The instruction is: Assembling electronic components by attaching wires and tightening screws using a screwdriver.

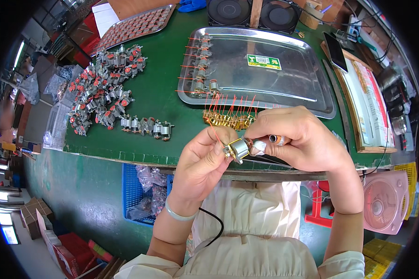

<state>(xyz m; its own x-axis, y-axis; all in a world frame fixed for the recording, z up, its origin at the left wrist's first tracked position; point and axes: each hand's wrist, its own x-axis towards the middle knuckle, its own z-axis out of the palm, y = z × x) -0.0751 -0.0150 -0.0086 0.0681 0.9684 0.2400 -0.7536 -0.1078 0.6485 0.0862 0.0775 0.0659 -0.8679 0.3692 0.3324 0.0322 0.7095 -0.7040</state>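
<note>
Just over the table's front edge, my left hand (203, 162) pinches a small silver motor (239, 149) with a yellow brass bracket around it. A thin red wire rises from the bracket beside my left thumb. My right hand (298, 137) is closed at the motor's other end, with a white wrap (258, 148) on a fingertip. Between its curled fingers sticks out a slim tool with a brown, hollow round end (277, 139); its kind I cannot make out. Behind my hands lies a row of brass brackets (228, 118) with red wires.
A metal tray (284, 83) holds a column of wired motors (201, 69) along its left side. Loose motors (102, 88) are heaped at left, with a short row (146, 127) nearer. A phone (335, 51) and clipboard (368, 102) lie right; two black fans (253, 13) stand behind.
</note>
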